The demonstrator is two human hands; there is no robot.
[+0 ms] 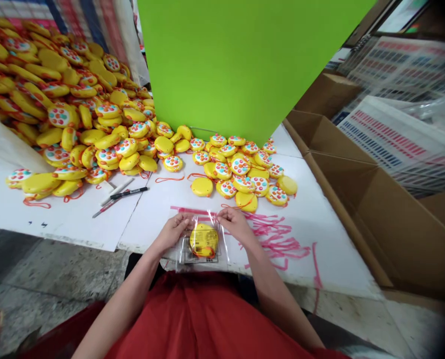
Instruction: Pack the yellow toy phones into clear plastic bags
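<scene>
A clear plastic bag [223, 249] lies at the table's front edge with a round yellow toy [203, 239] inside it. Through the plastic I see dark print and an orange cord on the toy. My left hand [175, 229] pinches the bag's upper left side, fingers closed. At the bag's upper right corner, my right hand [235, 222] pinches the plastic between thumb and fingers. Pink strips [278, 242] lie just right of my right hand, and one crosses behind the bag. Beyond my hands sits a small heap of yellow toys [241, 167] with coloured dots.
A large pile of the same toys [58, 109] spills from a striped sack [110, 35] at left. Pens [127, 193] lie on the white table [151, 219]. A green panel [237, 65] stands behind. Open cardboard boxes [360, 199] and printed packs [387, 134] are at right.
</scene>
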